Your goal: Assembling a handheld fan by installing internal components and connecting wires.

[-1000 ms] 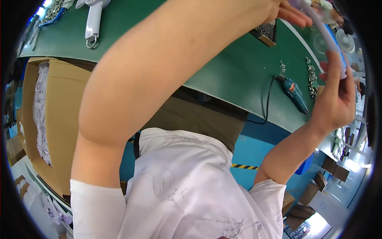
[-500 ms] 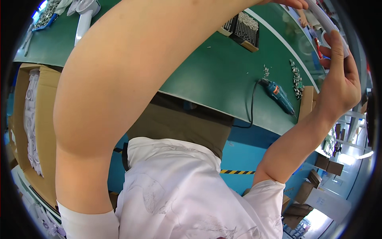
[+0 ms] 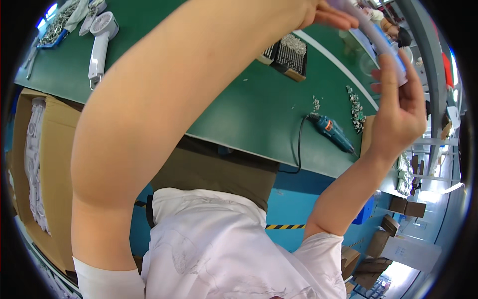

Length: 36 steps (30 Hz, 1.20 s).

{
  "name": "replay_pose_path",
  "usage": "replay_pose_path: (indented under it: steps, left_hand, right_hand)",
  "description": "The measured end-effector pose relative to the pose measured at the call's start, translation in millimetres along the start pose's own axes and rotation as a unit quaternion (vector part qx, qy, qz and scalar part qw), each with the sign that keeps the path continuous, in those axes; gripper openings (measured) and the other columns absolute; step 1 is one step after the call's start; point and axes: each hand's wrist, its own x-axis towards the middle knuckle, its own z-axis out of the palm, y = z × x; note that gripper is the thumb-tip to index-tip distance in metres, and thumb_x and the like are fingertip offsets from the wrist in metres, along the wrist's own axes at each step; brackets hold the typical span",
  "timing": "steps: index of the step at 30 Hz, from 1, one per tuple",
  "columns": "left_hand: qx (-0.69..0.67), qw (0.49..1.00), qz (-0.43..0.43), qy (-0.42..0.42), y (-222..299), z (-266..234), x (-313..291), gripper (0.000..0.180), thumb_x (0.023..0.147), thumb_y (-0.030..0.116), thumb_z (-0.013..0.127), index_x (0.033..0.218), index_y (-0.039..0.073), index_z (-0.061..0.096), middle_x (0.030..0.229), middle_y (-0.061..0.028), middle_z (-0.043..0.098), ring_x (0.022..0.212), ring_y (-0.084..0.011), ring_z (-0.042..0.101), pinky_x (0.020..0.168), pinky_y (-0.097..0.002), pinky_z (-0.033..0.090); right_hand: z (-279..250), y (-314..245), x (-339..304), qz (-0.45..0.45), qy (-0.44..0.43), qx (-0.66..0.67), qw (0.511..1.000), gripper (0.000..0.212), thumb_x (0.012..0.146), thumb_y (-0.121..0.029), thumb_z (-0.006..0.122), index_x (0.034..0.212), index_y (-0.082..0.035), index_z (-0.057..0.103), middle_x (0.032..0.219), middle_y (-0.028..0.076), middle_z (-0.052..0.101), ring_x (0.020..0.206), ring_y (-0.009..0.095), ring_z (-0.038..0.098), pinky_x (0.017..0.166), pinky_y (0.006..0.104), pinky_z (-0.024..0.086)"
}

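Up at the top right I hold a long, slim white piece like a handheld fan's handle (image 3: 374, 35) out in front of me. Its upper end runs off the picture. My right hand (image 3: 401, 107) grips the lower end between thumb and fingers. My left hand (image 3: 328, 16), its arm crossing the view, has its slightly blurred fingers at the upper end; its thumb is hidden. A finished-looking white handheld fan (image 3: 99, 52) lies on the green table (image 3: 234, 117) at the left, with another fan (image 3: 92, 15) behind it.
On the table lie a teal electric screwdriver (image 3: 334, 133) with a black cord, a black screw tray (image 3: 291, 60), loose screws (image 3: 316, 104) and a pile of small metal parts (image 3: 356, 109). A cardboard box (image 3: 59, 164) of white fan parts stands left. A blue tray (image 3: 55, 39) holds metal parts.
Both hands and the white handle have shifted left in view, the right hand also slightly lower. My view has turned, so the table things sit further left and the left fan shows more fully.
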Motion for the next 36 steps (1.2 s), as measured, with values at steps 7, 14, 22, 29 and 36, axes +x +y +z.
replay_pose_path:
  steps: [7, 14, 22, 29, 36]
  left_hand:
    - [0.077, 0.992, 0.096, 0.031, -38.5, 14.7, -3.5, 0.039, 0.096, 0.026, 0.057, 0.107, -0.012, 0.057, 0.106, -0.0302, 0.063, 0.065, -0.0325, 0.073, 0.048, -0.0283, 0.061]
    - [-0.02, 0.999, 0.002, 0.025, -18.4, 16.2, -7.7, 0.033, 0.094, 0.019, 0.058, 0.11, -0.01, 0.057, 0.089, -0.0205, 0.067, 0.064, -0.0273, 0.072, 0.041, -0.03, 0.056]
    - [0.0, 0.999, 0.013, -0.037, -16.2, 20.9, 9.5, 0.028, 0.099, 0.019, 0.048, 0.111, -0.005, 0.056, 0.089, -0.0211, 0.069, 0.063, -0.0256, 0.072, 0.042, -0.0304, 0.059]
    - [-0.017, 1.0, 0.003, 0.001, -10.6, 24.8, 9.8, 0.03, 0.1, 0.017, 0.043, 0.117, -0.006, 0.049, 0.095, -0.0227, 0.068, 0.065, -0.0258, 0.072, 0.044, -0.0314, 0.061]
    - [0.006, 0.886, -0.319, 0.337, 29.3, 67.9, 17.7, 0.03, 0.099, 0.018, 0.043, 0.115, -0.006, 0.05, 0.095, -0.0221, 0.067, 0.069, -0.0251, 0.072, 0.046, -0.0303, 0.062]
  right_hand:
    - [-4.8, -2.8, -12.2, -0.113, -0.054, -0.168, 0.978, 0.052, 0.076, -0.008, 0.086, 0.124, -0.002, 0.066, 0.103, 0.011, 0.071, 0.089, 0.015, 0.068, 0.072, 0.027, 0.056]
    - [8.4, 9.1, 2.0, -0.307, 0.044, -0.315, 0.897, 0.041, 0.072, -0.013, 0.086, 0.111, -0.007, 0.073, 0.104, 0.01, 0.067, 0.08, 0.023, 0.066, 0.057, 0.0319, 0.055]
    - [-9.1, 14.6, 29.4, -0.405, 0.046, -0.417, 0.812, 0.036, 0.072, -0.029, 0.091, 0.1, -0.012, 0.076, 0.098, 0.006, 0.071, 0.09, 0.02, 0.069, 0.07, 0.0306, 0.059]
    - [3.2, -25.7, 6.7, -0.364, 0.013, -0.46, 0.81, 0.042, 0.07, -0.004, 0.084, 0.111, -0.009, 0.072, 0.107, 0.012, 0.065, 0.102, 0.029, 0.065, 0.085, 0.0354, 0.055]
    - [8.3, -28.6, 11.5, -0.37, 0.032, -0.395, 0.84, 0.04, 0.068, 0.001, 0.084, 0.105, -0.005, 0.073, 0.109, 0.014, 0.064, 0.099, 0.029, 0.066, 0.075, 0.0355, 0.056]
